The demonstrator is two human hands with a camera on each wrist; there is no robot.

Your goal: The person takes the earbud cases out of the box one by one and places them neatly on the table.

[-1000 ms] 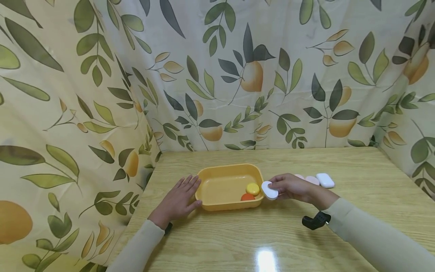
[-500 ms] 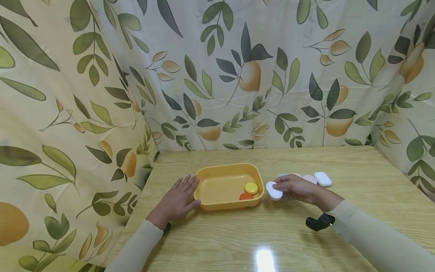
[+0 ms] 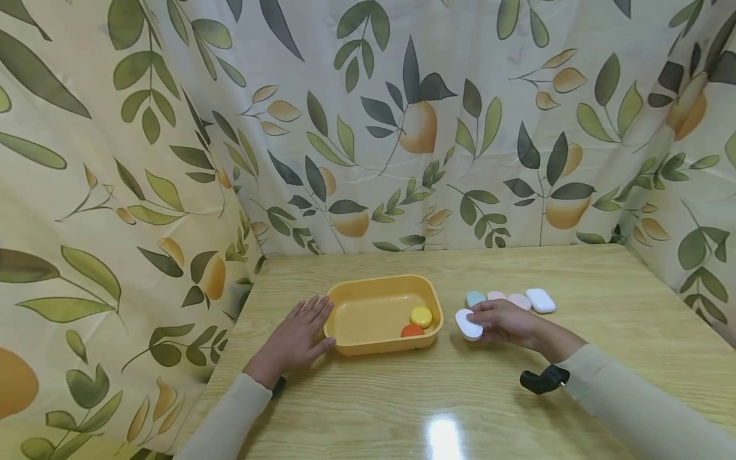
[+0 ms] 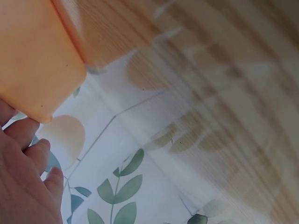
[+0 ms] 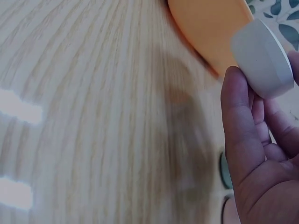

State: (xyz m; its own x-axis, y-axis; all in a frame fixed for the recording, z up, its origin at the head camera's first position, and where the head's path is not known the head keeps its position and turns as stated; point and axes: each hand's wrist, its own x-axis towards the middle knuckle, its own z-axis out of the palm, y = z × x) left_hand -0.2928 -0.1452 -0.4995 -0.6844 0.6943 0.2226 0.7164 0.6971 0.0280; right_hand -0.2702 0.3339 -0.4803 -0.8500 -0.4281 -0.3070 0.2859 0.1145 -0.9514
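A white oval soap bar (image 3: pixel 469 325) is pinched between the thumb and fingers of my right hand (image 3: pixel 508 324), just right of the yellow tray (image 3: pixel 368 349). In the right wrist view the same bar (image 5: pixel 261 58) shows its thick rounded side, above the table. My left hand (image 3: pixel 296 338) touches the tray's left rim with its fingers extended. A yellow soap bar (image 3: pixel 421 317) and an orange-red one (image 3: pixel 412 330) lie in the tray's near right corner. The left wrist view shows fingers of my left hand (image 4: pixel 28 163) against the tray's wall (image 4: pixel 37 60).
Behind my right hand, a blue bar (image 3: pixel 475 298), two pink bars (image 3: pixel 496 296) and a white rounded-square bar (image 3: pixel 540 300) lie in a row on the wooden table (image 3: pixel 356 409). A leaf-and-fruit patterned curtain (image 3: pixel 391 128) hangs along the back and sides.
My right hand has moved right, away from the tray, with the white soap bar in it. The blue bar has come into view behind it. My left hand stays at the rim.
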